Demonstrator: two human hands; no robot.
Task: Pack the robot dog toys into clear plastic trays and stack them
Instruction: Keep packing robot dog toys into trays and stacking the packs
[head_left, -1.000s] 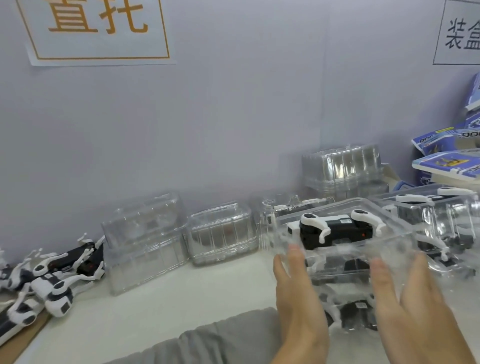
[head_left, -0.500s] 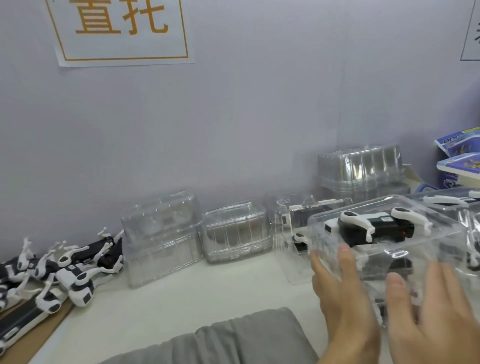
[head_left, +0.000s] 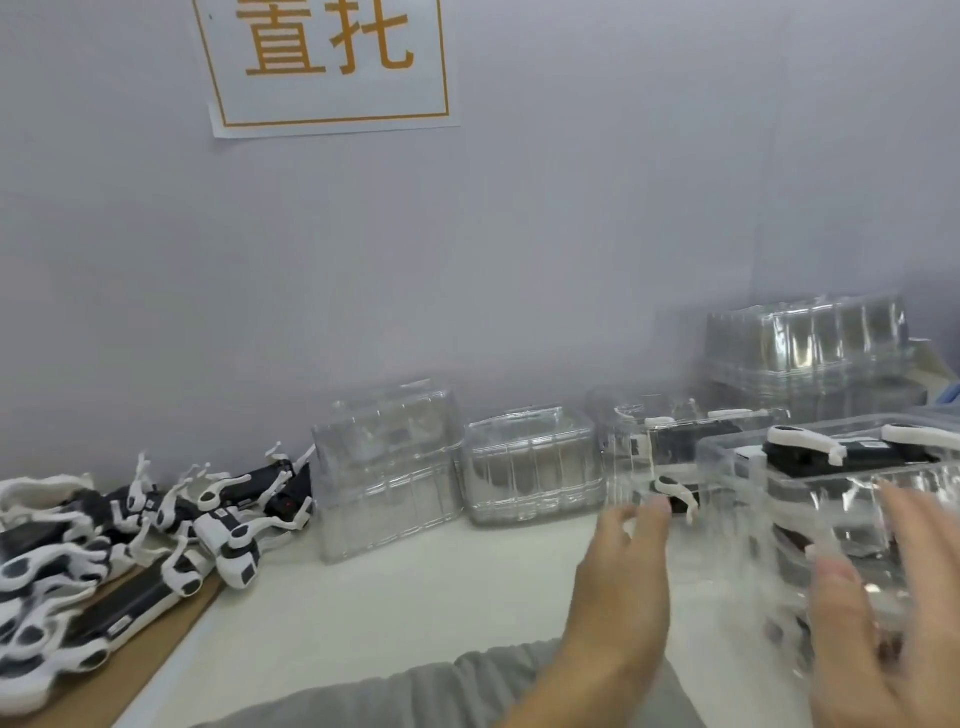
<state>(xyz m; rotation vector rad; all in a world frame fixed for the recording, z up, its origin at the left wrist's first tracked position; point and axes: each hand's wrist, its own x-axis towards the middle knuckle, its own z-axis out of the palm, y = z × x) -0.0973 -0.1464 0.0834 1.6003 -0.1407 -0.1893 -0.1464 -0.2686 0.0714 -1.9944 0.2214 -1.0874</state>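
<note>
1. Head view: packed tray (head_left: 852, 499) sits atop stack, right of counter (head_left: 415, 597).
2. Both hands apart, fingers straight: left hand (head_left: 618, 582), right hand (head_left: 893, 623), gripping nothing.
3. I'd judge tray light, thin, slippery; hold its side walls.

Both hands (head_left: 621, 582) (head_left: 883, 634) open beside packed tray stack (head_left: 831, 519); loose robot dogs (head_left: 104, 545) far left

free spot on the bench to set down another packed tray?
Bare white bench lies between the loose robot dog pile at left, the empty clear trays along the wall, and the left hand. The right side is crowded: packed tray stack beside the right hand, more trays behind.
</note>
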